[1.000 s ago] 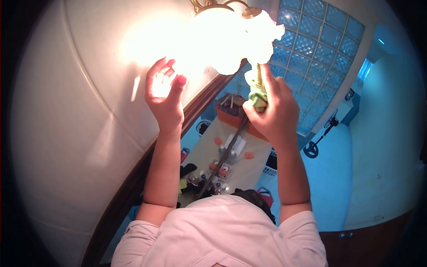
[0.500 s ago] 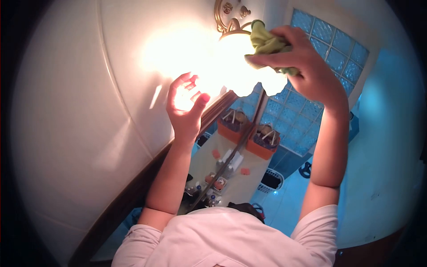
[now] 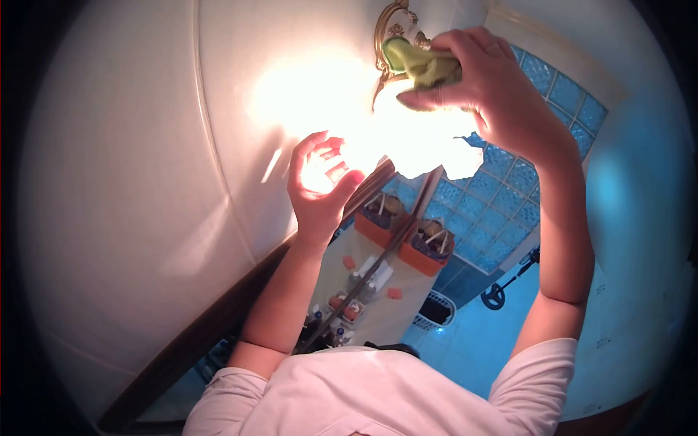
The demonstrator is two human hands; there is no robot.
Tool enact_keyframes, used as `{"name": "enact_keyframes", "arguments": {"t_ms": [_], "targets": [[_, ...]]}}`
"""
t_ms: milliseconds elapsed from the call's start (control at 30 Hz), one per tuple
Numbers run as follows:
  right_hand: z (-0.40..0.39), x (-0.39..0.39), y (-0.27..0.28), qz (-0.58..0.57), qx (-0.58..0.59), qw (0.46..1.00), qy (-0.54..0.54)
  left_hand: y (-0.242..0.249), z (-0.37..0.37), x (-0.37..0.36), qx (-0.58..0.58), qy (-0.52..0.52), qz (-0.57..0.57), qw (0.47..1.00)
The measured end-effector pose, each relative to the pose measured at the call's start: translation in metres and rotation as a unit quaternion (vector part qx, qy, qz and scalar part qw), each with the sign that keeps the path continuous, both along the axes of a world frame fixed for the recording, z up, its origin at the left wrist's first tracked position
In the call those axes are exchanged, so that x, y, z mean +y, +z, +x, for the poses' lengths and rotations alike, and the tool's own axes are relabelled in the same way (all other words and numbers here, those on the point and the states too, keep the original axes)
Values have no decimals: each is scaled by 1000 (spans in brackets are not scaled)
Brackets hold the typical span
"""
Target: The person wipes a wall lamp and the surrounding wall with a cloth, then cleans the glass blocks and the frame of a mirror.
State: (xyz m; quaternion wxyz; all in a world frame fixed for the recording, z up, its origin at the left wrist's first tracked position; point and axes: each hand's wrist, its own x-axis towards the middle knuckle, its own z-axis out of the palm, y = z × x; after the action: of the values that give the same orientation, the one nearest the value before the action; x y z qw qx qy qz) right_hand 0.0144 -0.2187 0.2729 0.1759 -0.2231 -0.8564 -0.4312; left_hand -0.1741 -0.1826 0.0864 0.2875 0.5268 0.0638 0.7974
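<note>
A lit wall lamp with a white scalloped shade (image 3: 422, 142) glows so strongly that its detail is washed out. Its ornate gold-edged mount (image 3: 401, 27) is fixed to the wall above. My right hand (image 3: 483, 83) grips a crumpled green cloth (image 3: 429, 64), which lies over the upper part of the shade, near the mount. Left of the lamp, my left hand (image 3: 320, 185) is raised with its fingers apart and curved. Glare hides whether its fingertips touch the glass, and I see nothing held there.
Below the lamp is a wood-framed mirror (image 3: 211, 320) reflecting a counter (image 3: 392, 320). An orange basket (image 3: 422, 258) and several bottles stand on that counter. A white laundry basket (image 3: 436, 311) is on the blue floor, with glass blocks (image 3: 472, 189) behind.
The cloth in my right hand has shifted towards the mount, over the top of the shade. The whole view has moved slightly, while my left hand keeps its curved shape beside the lamp.
</note>
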Motion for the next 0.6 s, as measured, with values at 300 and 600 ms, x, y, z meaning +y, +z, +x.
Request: {"name": "enact_keyframes", "arguments": {"t_ms": [300,600], "targets": [[-4,-20,-4,-75,-30,997,3,0,0,0,-1,-3,6,1000],[-18,-36,-2,-76,-70,994,-24,-2,1,2,1,-4,16,1000]]}}
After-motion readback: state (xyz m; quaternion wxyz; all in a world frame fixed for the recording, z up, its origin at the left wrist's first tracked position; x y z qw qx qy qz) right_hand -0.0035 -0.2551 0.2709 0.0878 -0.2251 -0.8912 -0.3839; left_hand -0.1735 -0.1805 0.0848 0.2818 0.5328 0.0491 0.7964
